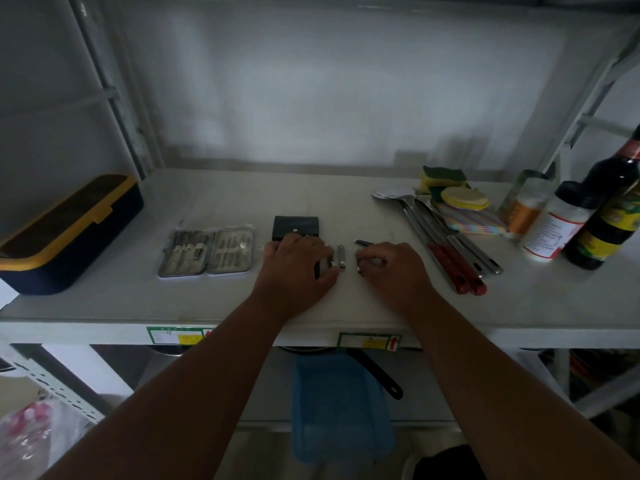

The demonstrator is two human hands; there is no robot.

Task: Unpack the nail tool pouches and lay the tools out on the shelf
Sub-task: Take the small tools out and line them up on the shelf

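An opened grey nail tool case [207,251] lies flat on the white shelf [138,299], its tools still in their slots. A black pouch [295,227] with a snap lies to its right, partly under my left hand [297,265]. That hand rests palm down, fingers on a small metal tool at its fingertips. A nail clipper [341,255] lies between my hands. My right hand [393,268] pinches a small metal tool [360,268] against the shelf. A dark slim tool [363,242] lies just beyond it.
A dark blue box with a yellow lid [65,233] stands at the left. Ladles and red-handled utensils [446,244], sponges [446,181], jars [550,226] and a dark bottle [613,216] crowd the right. Below hang a blue cloth [339,407] and a pan handle.
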